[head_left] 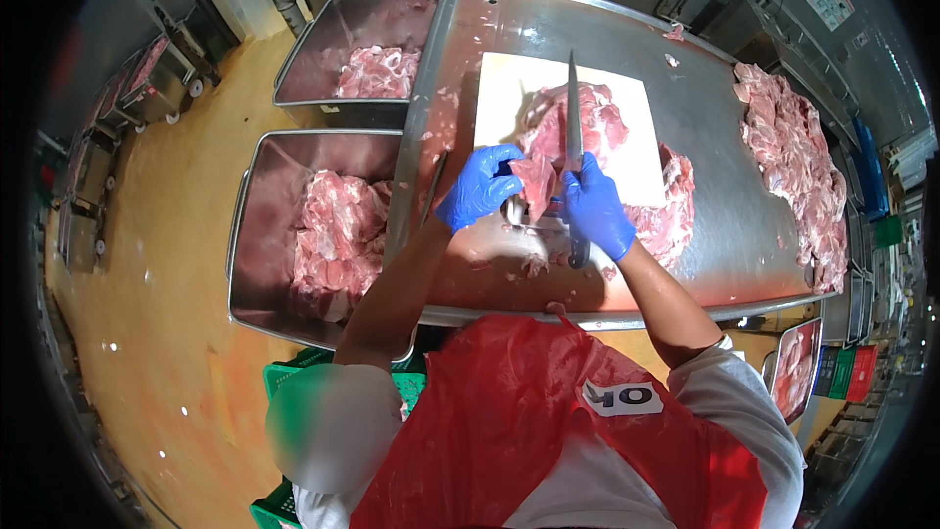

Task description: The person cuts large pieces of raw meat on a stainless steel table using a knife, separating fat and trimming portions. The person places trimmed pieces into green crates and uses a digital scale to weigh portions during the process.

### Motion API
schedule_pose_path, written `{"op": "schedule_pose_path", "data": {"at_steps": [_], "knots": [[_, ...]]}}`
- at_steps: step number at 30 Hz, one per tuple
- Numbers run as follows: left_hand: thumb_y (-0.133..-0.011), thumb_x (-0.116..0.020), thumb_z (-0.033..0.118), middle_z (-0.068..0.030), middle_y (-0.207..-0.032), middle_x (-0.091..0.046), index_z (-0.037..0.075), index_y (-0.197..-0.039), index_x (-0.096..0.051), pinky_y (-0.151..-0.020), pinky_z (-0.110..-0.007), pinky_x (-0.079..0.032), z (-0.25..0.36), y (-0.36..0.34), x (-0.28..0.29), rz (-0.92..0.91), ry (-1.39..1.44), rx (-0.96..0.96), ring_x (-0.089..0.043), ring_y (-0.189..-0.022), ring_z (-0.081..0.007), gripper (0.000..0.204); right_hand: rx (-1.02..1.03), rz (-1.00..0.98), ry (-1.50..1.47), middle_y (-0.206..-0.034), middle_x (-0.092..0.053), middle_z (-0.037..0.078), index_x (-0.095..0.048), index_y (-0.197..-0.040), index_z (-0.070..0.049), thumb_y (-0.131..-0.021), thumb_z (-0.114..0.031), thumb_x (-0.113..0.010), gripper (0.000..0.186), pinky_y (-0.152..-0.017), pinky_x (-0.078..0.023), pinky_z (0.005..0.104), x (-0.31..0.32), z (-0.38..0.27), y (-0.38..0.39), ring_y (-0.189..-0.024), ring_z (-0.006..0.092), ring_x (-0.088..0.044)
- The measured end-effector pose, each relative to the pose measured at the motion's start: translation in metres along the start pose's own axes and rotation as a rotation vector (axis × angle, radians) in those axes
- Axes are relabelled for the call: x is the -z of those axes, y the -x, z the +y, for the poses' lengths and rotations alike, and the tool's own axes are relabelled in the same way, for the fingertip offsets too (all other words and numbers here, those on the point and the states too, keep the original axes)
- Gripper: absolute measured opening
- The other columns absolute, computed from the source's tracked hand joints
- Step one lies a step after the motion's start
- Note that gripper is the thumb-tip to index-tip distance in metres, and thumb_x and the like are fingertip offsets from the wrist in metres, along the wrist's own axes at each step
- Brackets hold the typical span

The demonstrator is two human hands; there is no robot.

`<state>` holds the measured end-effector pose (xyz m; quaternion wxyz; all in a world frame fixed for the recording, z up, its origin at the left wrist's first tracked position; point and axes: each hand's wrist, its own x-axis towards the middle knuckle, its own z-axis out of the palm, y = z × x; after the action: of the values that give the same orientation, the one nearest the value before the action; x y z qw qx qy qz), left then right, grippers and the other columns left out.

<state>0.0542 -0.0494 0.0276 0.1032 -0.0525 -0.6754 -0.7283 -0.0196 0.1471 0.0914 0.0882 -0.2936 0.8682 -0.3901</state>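
Note:
In my left hand [480, 188], gloved in blue, the fingers pinch a loose flap of raw meat [534, 186] at the near edge of a white cutting board [494, 88]. A larger cut of raw meat [599, 122] lies on the board just beyond. My right hand [597, 211], also in a blue glove, grips a long knife [574, 113], its blade pointing away from me over the meat. The dark handle end sticks out below that hand. Part of the knife handle is covered by the fingers. More raw meat [678, 201] lies against the board's right side.
Steel table [705, 118] with raised edges. A long heap of meat [798, 167] lies along its right side. Two steel bins [257, 225] with meat stand at the left. A thin dark rod [434, 186] lies near the left edge. Green crates [294, 364] stand below.

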Motion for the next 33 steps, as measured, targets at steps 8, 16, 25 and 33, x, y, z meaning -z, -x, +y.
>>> {"op": "schedule_pose_path", "data": {"at_steps": [8, 16, 25, 33], "knots": [[-0.078, -0.056, -0.001, -0.0043, -0.081, -0.063, -0.003, -0.099, -0.061, -0.066, -0.024, -0.048, 0.010, 0.019, 0.010, 0.065, 0.035, -0.059, -0.059, -0.074, -0.0089, 0.022, 0.081, 0.009, 0.309, -0.073, -0.060, 0.028, -0.046, -0.103, 0.001, -0.094, -0.015, -0.048, 0.019, -0.062, -0.046, 0.0543, -0.010, -0.013, -0.014, -0.069, 0.0478, -0.060], [-0.076, -0.050, 0.002, -0.0068, -0.090, -0.064, -0.003, -0.100, -0.061, -0.073, -0.028, -0.049, 0.007, 0.043, 0.025, 0.199, 0.014, -0.116, -0.060, -0.084, -0.0132, 0.027, 0.031, -0.418, 0.662, -0.080, -0.063, 0.026, -0.041, -0.115, 0.001, -0.092, -0.015, -0.049, 0.029, -0.062, -0.049, 0.0544, 0.029, 0.066, 0.077, -0.073, 0.0447, -0.063], [-0.072, -0.051, 0.006, -0.0033, -0.087, -0.064, -0.001, -0.098, -0.063, -0.073, -0.024, -0.047, -0.002, 0.071, 0.018, 0.275, 0.238, 0.059, -0.058, -0.079, -0.0103, 0.029, 0.074, -0.237, 0.354, -0.075, -0.060, 0.027, -0.041, -0.105, 0.001, -0.089, -0.010, -0.050, 0.021, -0.060, -0.047, 0.0539, 0.008, 0.026, 0.047, -0.070, 0.0455, -0.061], [-0.083, -0.061, 0.023, -0.0035, -0.091, -0.063, 0.002, -0.101, -0.062, -0.077, -0.025, -0.047, -0.009, 0.095, 0.015, 0.314, 0.481, 0.093, -0.060, -0.084, -0.0118, 0.028, 0.109, -0.474, 0.459, -0.081, -0.062, 0.028, -0.042, -0.107, 0.001, -0.090, -0.012, -0.051, 0.024, -0.064, -0.047, 0.0554, 0.012, 0.045, 0.033, -0.074, 0.0464, -0.062]]}}
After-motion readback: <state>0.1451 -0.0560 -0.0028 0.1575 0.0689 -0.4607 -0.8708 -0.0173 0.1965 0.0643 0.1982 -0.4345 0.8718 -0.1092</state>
